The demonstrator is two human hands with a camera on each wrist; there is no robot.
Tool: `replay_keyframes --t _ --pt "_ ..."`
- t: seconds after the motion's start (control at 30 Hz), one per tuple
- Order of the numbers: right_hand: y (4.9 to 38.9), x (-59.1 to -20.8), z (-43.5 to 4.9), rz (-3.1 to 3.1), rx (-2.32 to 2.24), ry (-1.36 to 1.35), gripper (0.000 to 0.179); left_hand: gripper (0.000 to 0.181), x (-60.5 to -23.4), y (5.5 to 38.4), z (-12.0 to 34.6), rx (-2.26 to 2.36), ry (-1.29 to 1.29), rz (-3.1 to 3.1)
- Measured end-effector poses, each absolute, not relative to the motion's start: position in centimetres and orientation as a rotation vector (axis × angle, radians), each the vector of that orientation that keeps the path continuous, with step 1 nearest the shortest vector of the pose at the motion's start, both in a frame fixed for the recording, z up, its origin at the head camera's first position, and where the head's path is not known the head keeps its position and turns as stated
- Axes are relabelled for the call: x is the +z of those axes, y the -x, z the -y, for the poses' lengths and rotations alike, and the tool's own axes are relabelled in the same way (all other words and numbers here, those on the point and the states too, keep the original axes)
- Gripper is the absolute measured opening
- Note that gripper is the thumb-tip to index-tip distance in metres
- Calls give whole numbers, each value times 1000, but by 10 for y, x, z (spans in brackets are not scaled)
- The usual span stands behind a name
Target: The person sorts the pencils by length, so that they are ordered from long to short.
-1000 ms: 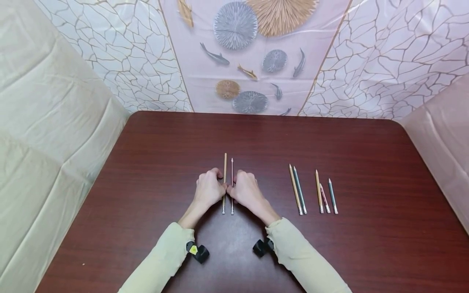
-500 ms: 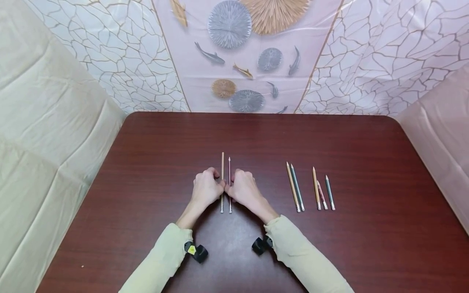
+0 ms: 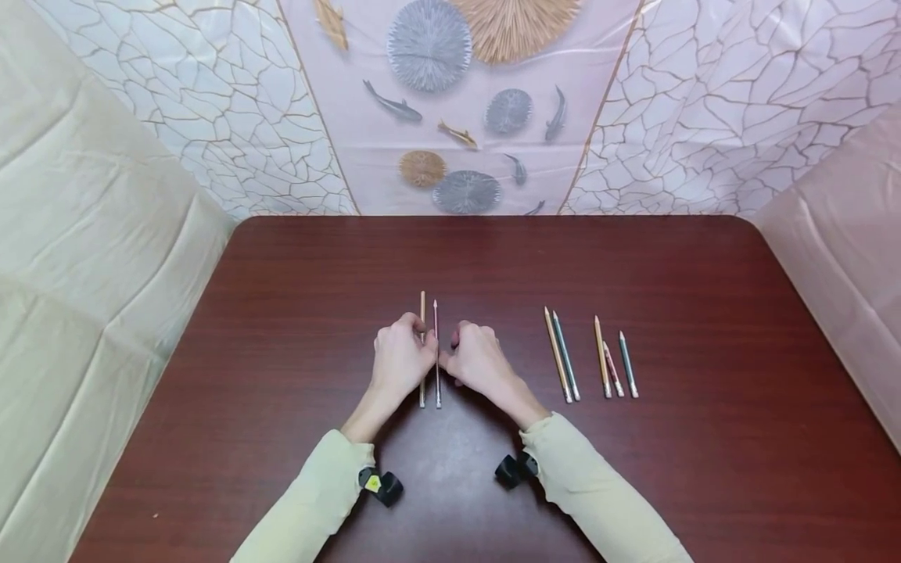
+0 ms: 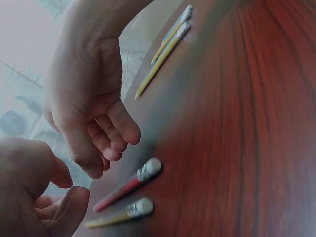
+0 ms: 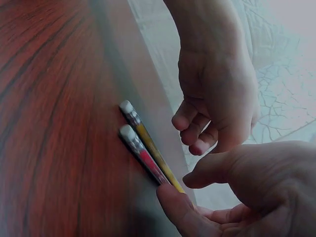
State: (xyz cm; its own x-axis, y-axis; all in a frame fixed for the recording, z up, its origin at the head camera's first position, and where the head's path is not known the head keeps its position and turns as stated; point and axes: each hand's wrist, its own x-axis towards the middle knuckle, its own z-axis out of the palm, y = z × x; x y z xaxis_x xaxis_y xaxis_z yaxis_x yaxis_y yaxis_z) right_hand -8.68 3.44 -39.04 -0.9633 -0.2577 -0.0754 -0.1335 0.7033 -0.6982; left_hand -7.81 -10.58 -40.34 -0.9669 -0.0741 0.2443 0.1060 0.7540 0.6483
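Note:
Side by side on the table lie a yellow pencil [image 3: 422, 392] and a red pencil [image 3: 438, 386], eraser ends toward me. My left hand [image 3: 400, 356] hovers across the yellow one, its thumb close to the red one. Just right of the red pencil is my right hand [image 3: 480, 360], fingers loosely bent with nothing held. In the left wrist view, the erasers of the red pencil [image 4: 126, 188] and yellow pencil [image 4: 121, 217] show below the hands. A fingertip of my right hand [image 5: 256, 190] overlaps the red pencil [image 5: 150, 162] in the right wrist view.
To the right on the dark wood table [image 3: 317, 266] lie a long yellow pencil [image 3: 558, 356] and a teal pencil [image 3: 565, 356]. Beyond them are a yellow pencil [image 3: 601, 356], a short red patterned pencil [image 3: 612, 369] and a teal pencil [image 3: 629, 364]. Patterned cloth hangs behind the table.
My right hand has drawn slightly right, away from the left hand and the red pencil. The left hand stays over the yellow pencil. The head view has shifted a little.

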Motion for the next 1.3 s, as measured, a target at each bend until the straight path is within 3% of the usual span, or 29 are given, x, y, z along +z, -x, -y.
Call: replay_keyframes --t 0.4,1.3 --pt "86 -380 -66 -2729 -1147 292 19 7 -398 78 80 -1123 67 2710" --pt "83 -370 -151 -2780 -1211 51 20 18 -403 89 3 -1289 120 2895"
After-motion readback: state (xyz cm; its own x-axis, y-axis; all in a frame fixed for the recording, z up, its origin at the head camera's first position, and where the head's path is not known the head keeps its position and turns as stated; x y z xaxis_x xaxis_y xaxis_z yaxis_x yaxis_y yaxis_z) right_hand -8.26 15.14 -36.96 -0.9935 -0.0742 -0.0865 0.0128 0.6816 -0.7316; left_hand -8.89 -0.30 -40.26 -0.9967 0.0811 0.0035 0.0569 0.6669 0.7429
